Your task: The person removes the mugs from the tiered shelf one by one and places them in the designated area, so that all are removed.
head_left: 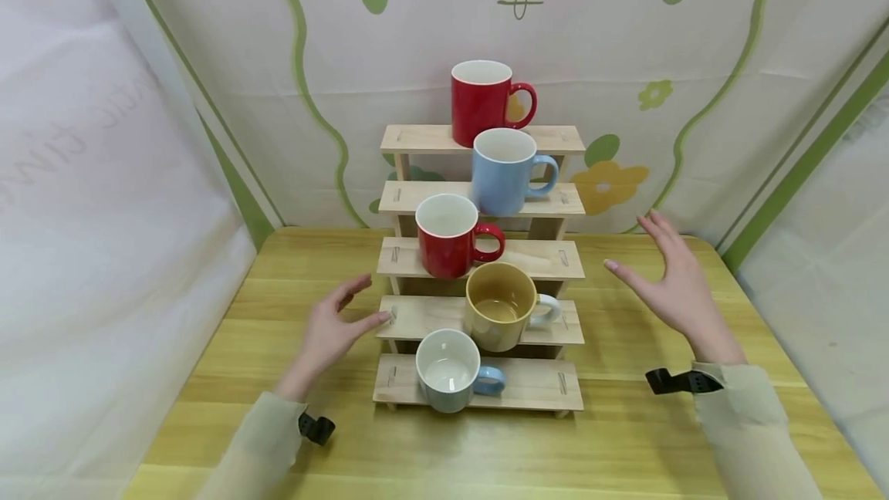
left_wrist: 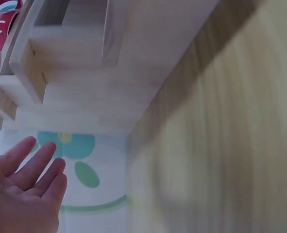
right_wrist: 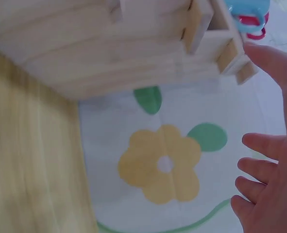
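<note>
A stepped wooden rack [head_left: 424,317] stands on the table with mugs on its tiers. From the top down are a red mug [head_left: 479,105], a light blue mug [head_left: 501,180], another red mug [head_left: 444,245], a mug with a yellow inside and white handle [head_left: 495,326], and one with a white inside and blue handle [head_left: 447,376]. My left hand [head_left: 338,330] is at the rack's left side, its thumb tip by the second-lowest tier; I cannot tell whether it touches. Off to the rack's right, my right hand [head_left: 670,284] hovers with fingers spread. Both hands hold nothing.
The wood-grain table [head_left: 278,315] reaches both sides of the rack. White cloth with green stems and flowers [head_left: 603,185] hangs behind it, and further white sheets [head_left: 90,214] close off the left and right. A black strap [head_left: 684,382] is on each wrist.
</note>
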Demonstrator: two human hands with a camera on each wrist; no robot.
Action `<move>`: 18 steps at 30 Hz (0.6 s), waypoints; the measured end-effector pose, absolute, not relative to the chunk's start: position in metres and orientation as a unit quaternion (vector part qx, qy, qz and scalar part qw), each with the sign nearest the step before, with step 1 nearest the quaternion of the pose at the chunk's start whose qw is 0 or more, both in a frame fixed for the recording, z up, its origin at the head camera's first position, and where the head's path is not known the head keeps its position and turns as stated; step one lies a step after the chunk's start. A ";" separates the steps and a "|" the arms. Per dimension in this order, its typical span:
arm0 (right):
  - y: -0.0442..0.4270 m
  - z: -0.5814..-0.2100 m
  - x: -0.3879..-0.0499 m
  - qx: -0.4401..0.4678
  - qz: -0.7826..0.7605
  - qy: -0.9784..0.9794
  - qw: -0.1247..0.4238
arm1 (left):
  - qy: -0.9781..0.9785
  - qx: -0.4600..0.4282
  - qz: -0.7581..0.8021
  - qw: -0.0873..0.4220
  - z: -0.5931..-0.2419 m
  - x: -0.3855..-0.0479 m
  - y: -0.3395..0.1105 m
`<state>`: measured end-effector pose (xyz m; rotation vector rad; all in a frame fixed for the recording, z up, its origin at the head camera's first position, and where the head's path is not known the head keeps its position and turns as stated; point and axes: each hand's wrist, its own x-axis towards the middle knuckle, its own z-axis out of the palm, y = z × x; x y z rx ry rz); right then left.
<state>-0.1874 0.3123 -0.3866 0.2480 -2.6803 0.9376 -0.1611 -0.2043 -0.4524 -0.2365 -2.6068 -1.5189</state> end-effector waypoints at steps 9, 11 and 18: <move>0.299 -0.374 -0.182 0.100 0.360 -0.913 0.164 | -0.820 -0.076 -0.566 0.037 -0.472 -0.156 -0.194; 0.296 -0.372 -0.182 0.107 0.365 -0.910 0.168 | -0.814 -0.065 -0.576 0.027 -0.474 -0.156 -0.193; 0.285 -0.360 -0.184 0.125 0.376 -0.899 0.187 | -0.803 -0.045 -0.595 -0.002 -0.476 -0.154 -0.190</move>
